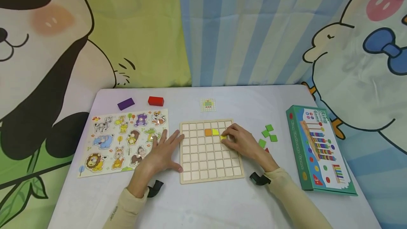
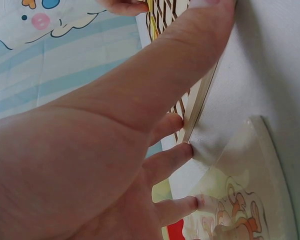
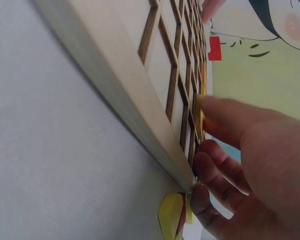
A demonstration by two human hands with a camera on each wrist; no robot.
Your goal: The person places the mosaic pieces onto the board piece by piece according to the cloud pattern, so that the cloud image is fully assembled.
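At the upper right part of the wooden grid board (image 1: 203, 158), a small yellow tile (image 1: 223, 137) is pinched between the thumb and a finger of the right hand (image 1: 244, 144). Whether this tile is fully seated in a cell cannot be told. In the right wrist view the tile is at the board's surface, and the remaining fingers are bent near the board's edge.

Just left of it, two pieces sit in neighbouring cells of one row: a second yellow tile (image 1: 215, 131) and, beside that, an orange tile (image 1: 208, 132).

The left hand (image 1: 162, 156) has its fingers spread apart and grips nothing. Its index fingertip and thumb touch the left rim of the board; the other fingers extend over the edge of an animal puzzle (image 1: 109, 165), which lies left of the board.

Right of the board, near the right hand, lie several green tiles (image 1: 265, 133) and a red piece (image 1: 267, 149), partly hidden by the wrist. Beyond the board is a small pattern card (image 1: 208, 105). Past the puzzle's far edge are a red block (image 1: 155, 101) and a purple block (image 1: 126, 104). A green toy box (image 1: 297, 151) lies at the right side of the white-covered table (image 1: 203, 207).
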